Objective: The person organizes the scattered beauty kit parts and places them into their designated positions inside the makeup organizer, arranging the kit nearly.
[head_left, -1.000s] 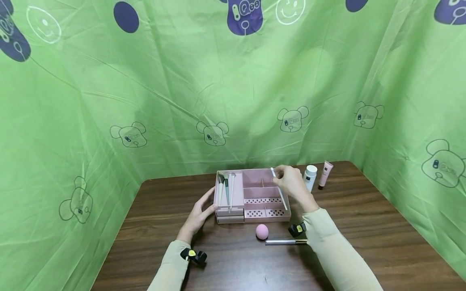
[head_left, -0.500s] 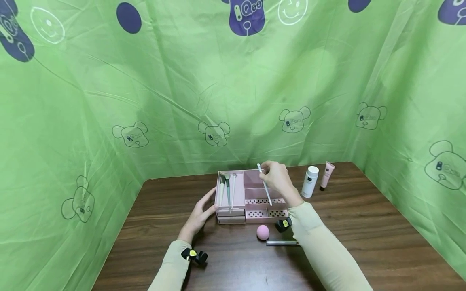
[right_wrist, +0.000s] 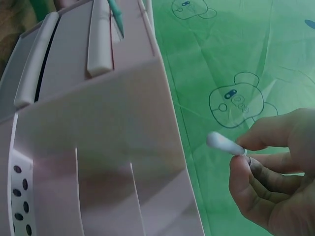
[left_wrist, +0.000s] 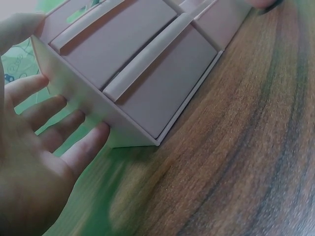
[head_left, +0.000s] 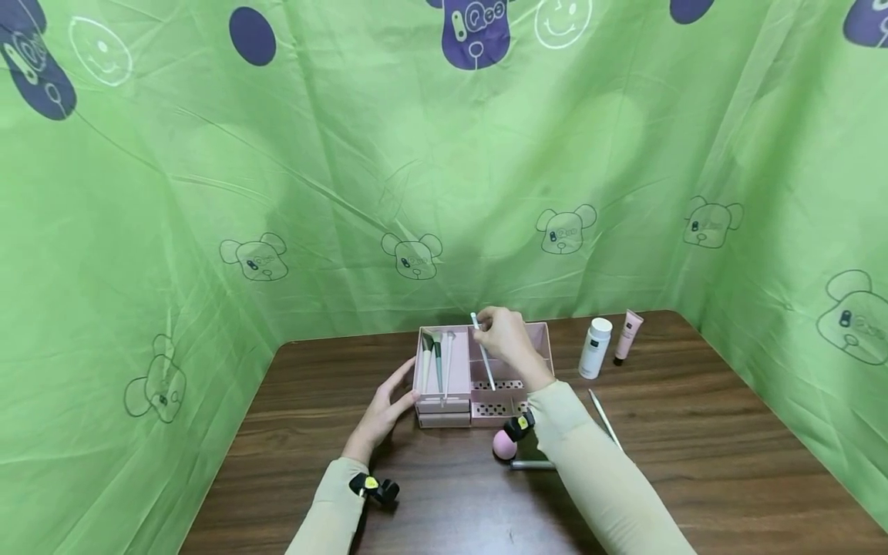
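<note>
A pink makeup organizer (head_left: 444, 421) stands on the wooden table, with drawers at its left and divided compartments at its right. My left hand (head_left: 381, 411) rests against its left side; in the left wrist view the fingers (left_wrist: 81, 147) are fairly straight along the side wall and the thumb lies at the upper edge. Above the compartments my right hand (head_left: 509, 339) pinches a thin white stick (head_left: 489, 368), tilted; its rounded end shows in the right wrist view, between thumb and fingertips. Makeup brushes (head_left: 438, 368) lie in the organizer's top left tray.
To the right stand a white bottle (head_left: 594, 351) and a pink squeeze tube (head_left: 627, 338). Another thin white stick (head_left: 604, 418) lies on the table. In front are a pink ball (head_left: 504, 445) and a silver rod (head_left: 533, 465), partly hidden by the right sleeve.
My right hand has moved left with the thin white stick, from the organizer's right side toward its middle. The stick on the table has come into view. The left hand stays put.
</note>
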`<move>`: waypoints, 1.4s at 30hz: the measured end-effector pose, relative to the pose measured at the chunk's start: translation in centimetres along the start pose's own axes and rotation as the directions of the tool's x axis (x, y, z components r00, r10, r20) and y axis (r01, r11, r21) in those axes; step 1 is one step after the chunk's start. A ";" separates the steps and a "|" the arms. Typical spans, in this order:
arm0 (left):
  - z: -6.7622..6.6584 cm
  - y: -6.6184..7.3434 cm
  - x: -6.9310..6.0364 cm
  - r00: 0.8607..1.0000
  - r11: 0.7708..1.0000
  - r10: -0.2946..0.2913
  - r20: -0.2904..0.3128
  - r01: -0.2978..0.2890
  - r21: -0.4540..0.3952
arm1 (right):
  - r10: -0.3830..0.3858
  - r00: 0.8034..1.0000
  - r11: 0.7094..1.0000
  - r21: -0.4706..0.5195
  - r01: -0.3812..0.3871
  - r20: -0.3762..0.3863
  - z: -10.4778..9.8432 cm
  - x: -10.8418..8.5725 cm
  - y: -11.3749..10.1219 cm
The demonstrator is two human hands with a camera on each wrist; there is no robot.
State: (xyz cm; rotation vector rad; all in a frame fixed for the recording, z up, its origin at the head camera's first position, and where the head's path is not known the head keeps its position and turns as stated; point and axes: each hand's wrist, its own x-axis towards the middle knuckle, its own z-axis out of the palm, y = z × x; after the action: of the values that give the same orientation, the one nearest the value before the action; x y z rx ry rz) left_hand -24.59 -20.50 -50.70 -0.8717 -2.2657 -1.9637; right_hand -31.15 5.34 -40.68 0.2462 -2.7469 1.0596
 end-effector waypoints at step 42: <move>0.1 -0.1 -0.1 1.000 1.000 0.009 -0.016 -0.008 0.023 | 0.055 0.998 0.997 0.056 -0.055 0.001 2.6 0.7 -1.7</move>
State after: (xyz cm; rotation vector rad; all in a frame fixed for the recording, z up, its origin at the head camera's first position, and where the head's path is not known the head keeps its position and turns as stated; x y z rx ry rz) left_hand -24.54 -20.45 -50.81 -0.8590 -2.2676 -1.9301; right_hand -31.77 2.25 -41.33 0.1787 -2.7417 1.1512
